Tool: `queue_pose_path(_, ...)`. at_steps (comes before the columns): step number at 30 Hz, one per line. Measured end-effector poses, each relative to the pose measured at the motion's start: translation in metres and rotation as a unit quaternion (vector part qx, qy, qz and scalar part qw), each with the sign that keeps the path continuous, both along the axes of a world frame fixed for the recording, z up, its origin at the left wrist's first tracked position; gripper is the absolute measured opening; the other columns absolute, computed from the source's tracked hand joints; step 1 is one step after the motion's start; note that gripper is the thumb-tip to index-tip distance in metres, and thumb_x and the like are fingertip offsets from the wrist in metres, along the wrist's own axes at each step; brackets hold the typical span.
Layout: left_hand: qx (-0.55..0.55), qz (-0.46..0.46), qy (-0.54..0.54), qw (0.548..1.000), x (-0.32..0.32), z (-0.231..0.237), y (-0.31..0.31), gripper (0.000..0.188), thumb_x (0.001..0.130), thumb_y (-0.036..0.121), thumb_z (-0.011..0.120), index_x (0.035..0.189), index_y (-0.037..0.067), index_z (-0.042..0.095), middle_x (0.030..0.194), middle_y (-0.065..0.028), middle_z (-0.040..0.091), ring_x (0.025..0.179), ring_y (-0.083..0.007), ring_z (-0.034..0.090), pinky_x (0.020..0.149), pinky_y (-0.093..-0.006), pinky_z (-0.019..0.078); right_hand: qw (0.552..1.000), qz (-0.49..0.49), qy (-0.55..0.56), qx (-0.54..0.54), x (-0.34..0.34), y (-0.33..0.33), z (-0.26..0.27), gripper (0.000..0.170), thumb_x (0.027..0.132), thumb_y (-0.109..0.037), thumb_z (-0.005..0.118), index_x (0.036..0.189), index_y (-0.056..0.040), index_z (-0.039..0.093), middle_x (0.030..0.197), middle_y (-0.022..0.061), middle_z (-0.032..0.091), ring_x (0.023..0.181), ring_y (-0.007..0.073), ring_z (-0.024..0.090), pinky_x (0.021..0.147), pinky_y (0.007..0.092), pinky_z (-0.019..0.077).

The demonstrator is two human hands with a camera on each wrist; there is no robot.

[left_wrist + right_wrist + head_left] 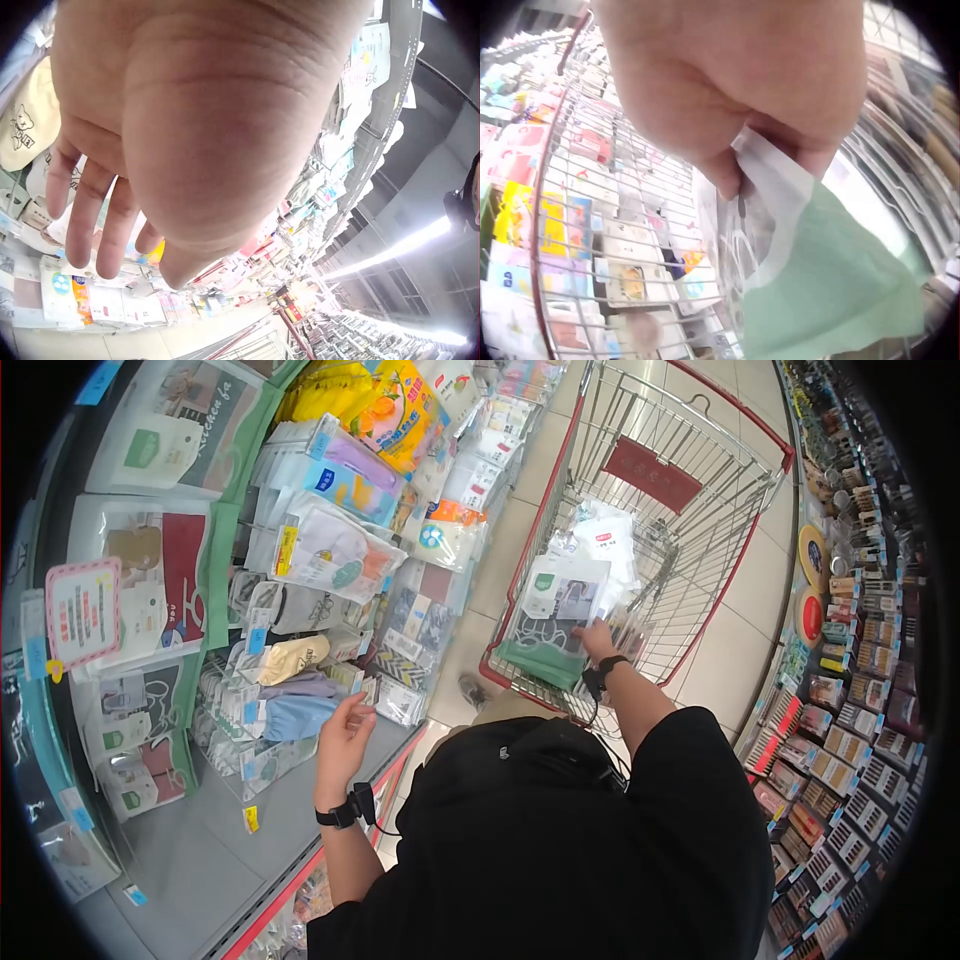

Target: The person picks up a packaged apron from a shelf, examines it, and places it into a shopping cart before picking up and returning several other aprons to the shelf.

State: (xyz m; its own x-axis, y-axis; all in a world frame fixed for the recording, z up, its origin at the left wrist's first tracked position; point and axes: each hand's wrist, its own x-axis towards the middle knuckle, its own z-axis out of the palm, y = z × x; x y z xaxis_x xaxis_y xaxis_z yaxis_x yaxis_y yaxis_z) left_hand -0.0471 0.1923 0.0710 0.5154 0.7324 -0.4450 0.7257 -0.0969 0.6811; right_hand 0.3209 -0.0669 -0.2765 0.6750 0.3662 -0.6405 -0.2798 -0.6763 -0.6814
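My right hand pinches the edge of a flat packet over the shopping cart. The packet has a green band, a dark printed front and a white label. In the right wrist view, the thumb and fingers grip a corner of the packet, and its green side faces the camera. White packages lie in the cart beyond it. My left hand is held with loosely bent fingers and holds nothing. It is beside the shelf, close to a folded blue cloth item. In the left wrist view its fingers hang apart.
The cart has a red rim and wire sides. Matching green-edged packets hang on the left rack above a grey shelf base. Yellow packages hang further along. Another stocked shelf lines the right side of the tiled aisle.
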Motion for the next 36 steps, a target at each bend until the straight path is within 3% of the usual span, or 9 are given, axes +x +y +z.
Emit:
queue_pose_path(2, -0.010, -0.010, -0.014, 1.000, 0.001, 0.001, 0.003, 0.036, 0.085, 0.012, 0.064, 0.119, 0.003, 0.056, 0.096, -0.0078, 0.067, 0.079, -0.0118, 0.058, 0.072, -0.0259, 0.0461, 0.997, -0.002, -0.037, 0.063, 0.012, -0.005, 0.001, 0.049, 0.072, -0.015, 0.075, 0.110, 0.0084, 0.056, 0.098, 0.0188, 0.065, 0.087, 0.0245, 0.062, 0.075, 0.0371, 0.0482)
queue_pose_path(5, -0.010, -0.005, -0.065, 0.998, 0.005, 0.008, 0.007, 0.036, 0.086, 0.011, 0.063, 0.120, 0.003, 0.055, 0.096, -0.0069, 0.067, 0.080, -0.0102, 0.058, 0.073, -0.0248, 0.0456, 0.981, -0.026, -0.185, -0.041, 0.041, -0.003, 0.054, 0.041, 0.076, -0.011, 0.071, 0.109, 0.0066, 0.057, 0.097, 0.0161, 0.066, 0.088, 0.0248, 0.062, 0.078, 0.0357, 0.0478)
queue_pose_path(8, -0.014, 0.004, -0.114, 0.993, 0.001, -0.001, 0.011, 0.036, 0.087, 0.011, 0.063, 0.121, 0.003, 0.054, 0.095, -0.0062, 0.067, 0.080, -0.0095, 0.057, 0.074, -0.0244, 0.0450, 0.982, -0.154, -0.081, 0.071, 0.067, -0.004, 0.120, 0.034, 0.081, -0.007, 0.067, 0.111, 0.0039, 0.055, 0.100, 0.0136, 0.065, 0.091, 0.0234, 0.062, 0.078, 0.0345, 0.0482)
queue_pose_path(10, -0.024, 0.002, -0.125, 0.992, 0.001, -0.002, 0.012, 0.038, 0.087, 0.011, 0.063, 0.123, 0.003, 0.053, 0.096, -0.0064, 0.067, 0.082, -0.0099, 0.058, 0.075, -0.0245, 0.0453, 0.911, -0.248, -0.020, 0.330, 0.077, -0.004, 0.151, 0.030, 0.086, -0.004, 0.060, 0.115, 0.0018, 0.052, 0.103, 0.0121, 0.063, 0.096, 0.0219, 0.061, 0.081, 0.0347, 0.0499)
queue_pose_path(14, -0.117, 0.029, -0.203, 0.972, -0.001, -0.007, 0.016, 0.039, 0.089, 0.011, 0.061, 0.125, 0.001, 0.049, 0.100, -0.0090, 0.067, 0.089, -0.0120, 0.061, 0.081, -0.0262, 0.0466, 0.872, -0.254, 0.077, 0.411, 0.061, 0.018, 0.236, 0.028, 0.089, -0.002, 0.055, 0.117, 0.0004, 0.049, 0.107, 0.0108, 0.062, 0.100, 0.0206, 0.061, 0.085, 0.0361, 0.0518)
queue_pose_path(23, -0.230, -0.016, -0.290, 0.929, 0.013, -0.002, 0.005, 0.035, 0.089, 0.012, 0.061, 0.121, -0.001, 0.053, 0.104, -0.0107, 0.066, 0.096, -0.0133, 0.060, 0.087, -0.0277, 0.0464, 0.877, 0.111, 0.192, 0.426, -0.056, 0.097, 0.296, 0.035, 0.082, -0.010, 0.070, 0.113, -0.0015, 0.057, 0.099, 0.0020, 0.064, 0.085, 0.0081, 0.059, 0.075, 0.0247, 0.0487)
queue_pose_path(28, -0.114, 0.035, -0.345, 0.931, 0.002, -0.016, -0.006, 0.035, 0.085, 0.015, 0.067, 0.114, -0.002, 0.058, 0.103, -0.0053, 0.065, 0.093, -0.0124, 0.059, 0.082, -0.0289, 0.0477, 0.875, 0.263, 0.072, 0.400, -0.098, 0.124, 0.318, 0.032, 0.085, -0.009, 0.067, 0.114, -0.0003, 0.057, 0.100, 0.0008, 0.064, 0.089, 0.0081, 0.057, 0.080, 0.0256, 0.0472)
queue_pose_path(31, 0.041, 0.048, -0.255, 0.965, -0.019, -0.014, -0.014, 0.034, 0.085, 0.022, 0.067, 0.111, 0.001, 0.060, 0.093, -0.0107, 0.067, 0.082, -0.0164, 0.060, 0.077, -0.0332, 0.0470, 0.876, 0.299, 0.075, 0.371, -0.099, 0.137, 0.309, 0.029, 0.088, -0.009, 0.063, 0.114, 0.0010, 0.056, 0.094, 0.0032, 0.064, 0.081, 0.0087, 0.058, 0.072, 0.0245, 0.0485)
queue_pose_path(36, 0.073, 0.140, -0.243, 0.957, -0.070, -0.011, -0.014, 0.026, 0.085, 0.018, 0.066, 0.105, 0.002, 0.064, 0.087, -0.0099, 0.067, 0.080, -0.0140, 0.060, 0.075, -0.0311, 0.0472, 0.901, 0.359, 0.008, 0.244, -0.089, 0.145, 0.254, 0.029, 0.088, -0.013, 0.062, 0.113, 0.0005, 0.058, 0.079, 0.0067, 0.065, 0.071, 0.0108, 0.061, 0.062, 0.0246, 0.0498)
